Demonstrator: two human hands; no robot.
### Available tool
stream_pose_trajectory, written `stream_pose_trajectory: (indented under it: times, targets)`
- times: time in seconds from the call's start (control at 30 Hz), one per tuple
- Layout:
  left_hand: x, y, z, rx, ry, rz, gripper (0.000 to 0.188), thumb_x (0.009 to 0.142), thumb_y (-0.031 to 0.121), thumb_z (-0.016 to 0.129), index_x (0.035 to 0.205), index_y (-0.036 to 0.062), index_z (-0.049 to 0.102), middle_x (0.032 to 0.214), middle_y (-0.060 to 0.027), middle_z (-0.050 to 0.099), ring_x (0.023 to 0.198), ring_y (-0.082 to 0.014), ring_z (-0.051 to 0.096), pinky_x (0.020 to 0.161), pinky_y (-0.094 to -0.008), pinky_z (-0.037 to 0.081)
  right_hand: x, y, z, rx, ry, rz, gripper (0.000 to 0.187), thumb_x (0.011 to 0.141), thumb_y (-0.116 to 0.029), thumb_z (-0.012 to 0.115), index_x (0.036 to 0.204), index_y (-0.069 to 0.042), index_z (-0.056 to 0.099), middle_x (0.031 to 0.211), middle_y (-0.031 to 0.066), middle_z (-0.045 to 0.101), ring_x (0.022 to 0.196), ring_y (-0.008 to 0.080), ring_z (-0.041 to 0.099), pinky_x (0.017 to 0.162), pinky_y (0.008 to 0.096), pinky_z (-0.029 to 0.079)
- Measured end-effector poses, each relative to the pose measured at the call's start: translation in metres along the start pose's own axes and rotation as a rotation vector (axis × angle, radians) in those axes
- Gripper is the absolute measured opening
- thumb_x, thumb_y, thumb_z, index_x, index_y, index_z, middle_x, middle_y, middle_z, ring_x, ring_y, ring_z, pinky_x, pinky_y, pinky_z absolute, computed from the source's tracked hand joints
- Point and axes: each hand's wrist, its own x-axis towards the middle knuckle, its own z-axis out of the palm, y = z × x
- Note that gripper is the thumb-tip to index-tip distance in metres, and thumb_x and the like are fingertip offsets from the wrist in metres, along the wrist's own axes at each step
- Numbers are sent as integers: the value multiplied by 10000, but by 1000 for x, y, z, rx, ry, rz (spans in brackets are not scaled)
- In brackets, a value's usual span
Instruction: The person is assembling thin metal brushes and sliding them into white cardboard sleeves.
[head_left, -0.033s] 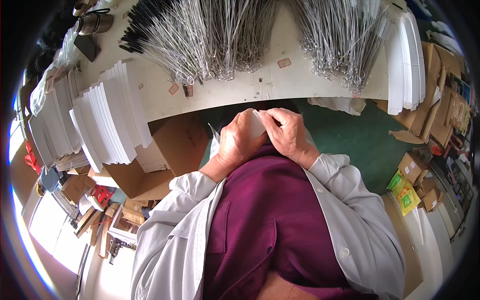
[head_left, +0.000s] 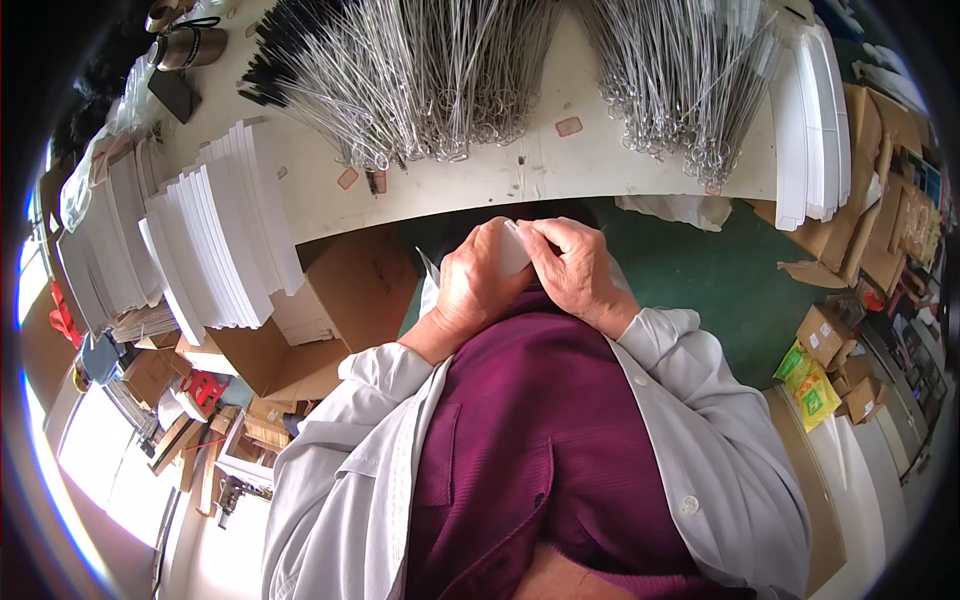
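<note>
Head-worn fisheye, facing down, close above purple shirt [head_left: 520,430]

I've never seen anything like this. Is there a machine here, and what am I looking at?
There's no machine at work: these are a person's own bare hands, the left hand and the right hand. The view comes from a wide, rounded lens worn on the head, looking down, so straight edges bend.

Both hands hold a small white smooth-looking piece between them, in front of the body; fingers cover much of it, so I can't tell exactly what it is.

Beyond them, on the pale, curved-looking table, lie a left bunch of thin silver wires with looped ends and a similar right bunch. Stacked flat white strips stand toward the left and right.
</note>
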Motion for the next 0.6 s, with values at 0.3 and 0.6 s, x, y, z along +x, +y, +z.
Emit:
stream_pose_trajectory:
  times: [0.3, 0.6]
  targets:
    - [7, 1, -5, -90, -29, -33, 524, 765, 209, 862, 1168, -23, 621, 984, -222, 717, 866, -384, 728, 748, -415, 604, -11, 15, 2, 254, -132, -48, 542, 1059, -346, 576, 1440, 35, 520, 1070, 251, 728, 893, 191, 733, 755, 353, 552]
    - [7, -5, -5, -140, -79, -48, 527, 764, 185, 818, 1201, -21, 607, 1031, -215, 705, 904, -411, 707, 768, -452, 590, -11, 10, 2, 84, -161, -36, 613, 974, -277, 697, 1468, 18, 485, 844, 259, 703, 711, 359, 725, 651, 403, 551]
